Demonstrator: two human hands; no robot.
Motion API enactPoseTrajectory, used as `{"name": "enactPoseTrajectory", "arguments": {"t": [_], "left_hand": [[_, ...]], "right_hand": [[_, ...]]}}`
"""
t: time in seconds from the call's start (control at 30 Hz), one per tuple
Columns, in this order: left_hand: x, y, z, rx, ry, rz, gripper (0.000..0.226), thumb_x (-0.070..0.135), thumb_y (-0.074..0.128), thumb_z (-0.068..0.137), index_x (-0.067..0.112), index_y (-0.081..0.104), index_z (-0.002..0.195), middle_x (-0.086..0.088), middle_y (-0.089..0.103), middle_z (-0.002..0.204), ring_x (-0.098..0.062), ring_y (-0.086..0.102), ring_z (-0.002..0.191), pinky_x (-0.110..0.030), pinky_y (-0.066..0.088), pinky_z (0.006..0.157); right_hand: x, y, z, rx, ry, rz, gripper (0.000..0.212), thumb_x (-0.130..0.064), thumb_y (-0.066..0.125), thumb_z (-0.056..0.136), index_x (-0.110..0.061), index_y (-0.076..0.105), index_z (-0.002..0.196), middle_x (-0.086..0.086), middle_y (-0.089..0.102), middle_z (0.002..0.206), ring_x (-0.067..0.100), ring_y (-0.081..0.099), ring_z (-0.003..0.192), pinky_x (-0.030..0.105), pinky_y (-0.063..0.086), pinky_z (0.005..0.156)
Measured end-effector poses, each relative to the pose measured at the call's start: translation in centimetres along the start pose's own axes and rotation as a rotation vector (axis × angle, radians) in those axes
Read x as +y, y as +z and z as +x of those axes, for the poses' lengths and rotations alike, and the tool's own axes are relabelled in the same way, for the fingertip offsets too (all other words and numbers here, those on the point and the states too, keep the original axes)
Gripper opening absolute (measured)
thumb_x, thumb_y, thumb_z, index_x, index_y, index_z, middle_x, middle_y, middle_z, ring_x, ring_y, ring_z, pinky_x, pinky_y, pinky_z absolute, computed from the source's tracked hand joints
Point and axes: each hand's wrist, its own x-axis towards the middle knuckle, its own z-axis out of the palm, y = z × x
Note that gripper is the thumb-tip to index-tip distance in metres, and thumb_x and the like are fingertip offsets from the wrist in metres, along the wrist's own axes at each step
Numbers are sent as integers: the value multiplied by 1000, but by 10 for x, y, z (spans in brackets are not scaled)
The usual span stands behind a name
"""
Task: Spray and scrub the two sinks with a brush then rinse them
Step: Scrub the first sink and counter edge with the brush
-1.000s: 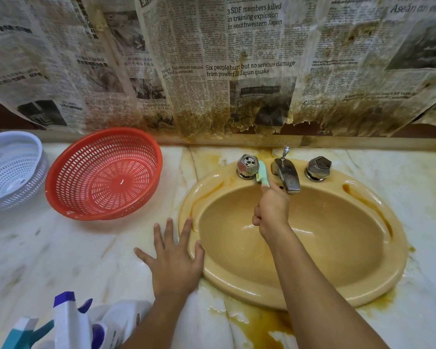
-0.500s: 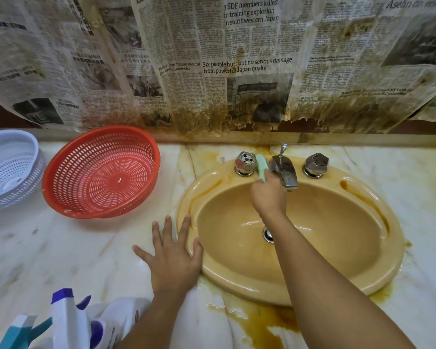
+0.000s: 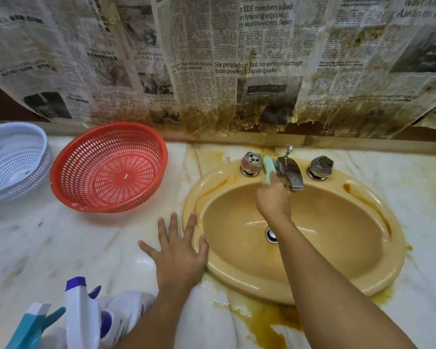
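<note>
Newspaper [image 3: 237,59] beyond the hands reads "Six people hurt but no serious damage from powerful Japan quake". The right hand [image 3: 273,202], arm stretched over the sink [image 3: 337,248], grips the brush [image 3: 268,170] beside the tap [image 3: 291,175]. The left hand [image 3: 179,253] lies spread flat, thumb on the sink's rim.

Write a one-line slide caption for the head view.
Right hand holds a green brush beside the faucet of a stained yellow sink; left hand lies flat on the marble counter.
</note>
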Motion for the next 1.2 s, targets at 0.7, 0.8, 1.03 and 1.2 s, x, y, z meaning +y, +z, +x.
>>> {"name": "enactPoseTrajectory", "arguments": {"t": [0.7, 0.8, 1.03, 1.2], "left_hand": [[2, 1, -1, 17, 0, 4, 67, 65, 18, 94, 50, 15, 159, 0, 16, 170, -27, -1, 158, -80, 2, 112], [3, 1, -1, 18, 3, 12, 67, 64, 19, 94, 49, 15, 159, 0, 17, 170, -28, 0, 158, -81, 2, 112], [2, 2, 0, 18, 3, 13, 67, 63, 19, 95, 50, 11, 159, 0, 15, 170, -28, -1, 158, -81, 2, 112], [2, 2, -1, 20, -1, 5, 66, 63, 22, 95, 50, 12, 159, 0, 16, 170, -27, -1, 158, -80, 1, 112]], "right_hand": [[125, -146, 57, -275, -253, -252, 47, -35, 52, 105, -73, 45, 130, 9, 69, 122, 28, 63, 101, 38, 49, 89], [121, -146, 58, -261, -260, -248, 47, -33, 52, 105, -74, 44, 129, 11, 70, 110, 31, 61, 95, 35, 49, 82], [95, -111, 35, -303, -260, -129, 45, -35, 50, 106, -51, 44, 148, -6, 57, 143, 17, 59, 121, 31, 42, 95], [86, -54, -37, -110, -106, 354, 42, -23, 52, 105, -52, 58, 136, -20, 48, 61, 10, 36, 57, 26, 33, 52]]}}
